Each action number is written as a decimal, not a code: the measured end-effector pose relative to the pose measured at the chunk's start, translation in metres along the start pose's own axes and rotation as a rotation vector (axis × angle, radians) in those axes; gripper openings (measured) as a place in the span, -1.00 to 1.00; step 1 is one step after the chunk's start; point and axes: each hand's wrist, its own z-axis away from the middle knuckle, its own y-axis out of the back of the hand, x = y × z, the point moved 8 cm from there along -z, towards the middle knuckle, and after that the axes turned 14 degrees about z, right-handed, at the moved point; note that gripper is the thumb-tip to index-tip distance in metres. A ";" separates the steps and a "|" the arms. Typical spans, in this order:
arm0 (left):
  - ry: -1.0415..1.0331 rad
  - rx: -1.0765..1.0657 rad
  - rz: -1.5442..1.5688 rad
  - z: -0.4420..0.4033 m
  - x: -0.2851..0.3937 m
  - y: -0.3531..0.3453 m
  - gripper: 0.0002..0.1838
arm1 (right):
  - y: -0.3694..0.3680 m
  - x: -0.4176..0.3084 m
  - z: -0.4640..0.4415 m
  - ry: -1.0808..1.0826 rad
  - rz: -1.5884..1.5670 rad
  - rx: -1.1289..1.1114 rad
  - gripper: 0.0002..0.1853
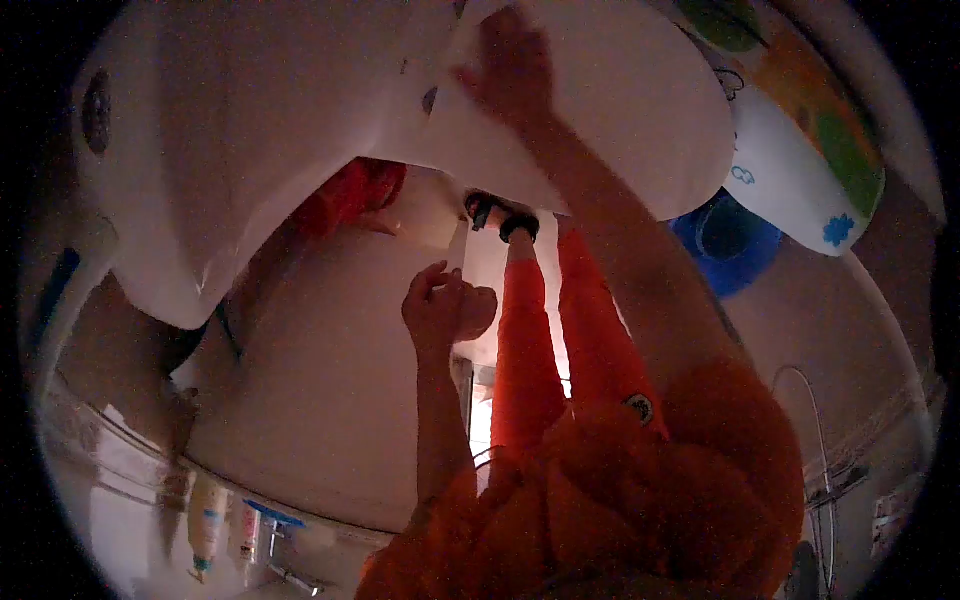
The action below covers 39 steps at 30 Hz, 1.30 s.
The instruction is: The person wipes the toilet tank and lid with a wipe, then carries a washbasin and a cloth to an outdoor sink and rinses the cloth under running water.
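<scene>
The right hand point(512, 68), motion-blurred at upper centre, is spread over a rounded white surface point(640, 110) at the top of the frame; whether it touches cannot be told. Near the centre, the left hand point(440, 308) has curled fingers, too dim to tell if they grip anything. A red bundle point(350, 198), upper left, is partly hidden. The badge point(638, 408) and lower-left bottle point(207, 525) are unreadable.

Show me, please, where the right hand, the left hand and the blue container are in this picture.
Right hand point(515, 72): head view, middle of the hand.
Left hand point(436, 312): head view, middle of the hand.
Blue container point(742, 262): head view, its blue surface.
</scene>
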 end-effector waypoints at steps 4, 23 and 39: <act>0.000 0.040 -0.034 0.010 0.019 -0.015 -0.73 | -0.019 -0.071 0.105 0.348 -0.236 -0.197 -0.40; 0.067 0.070 -0.065 0.030 0.013 -0.003 -0.69 | -0.007 0.019 0.000 0.098 0.347 -0.058 -0.33; -0.005 -0.031 -0.088 0.032 0.043 0.002 -0.68 | 0.012 0.074 0.114 -0.032 -0.324 -0.700 -0.63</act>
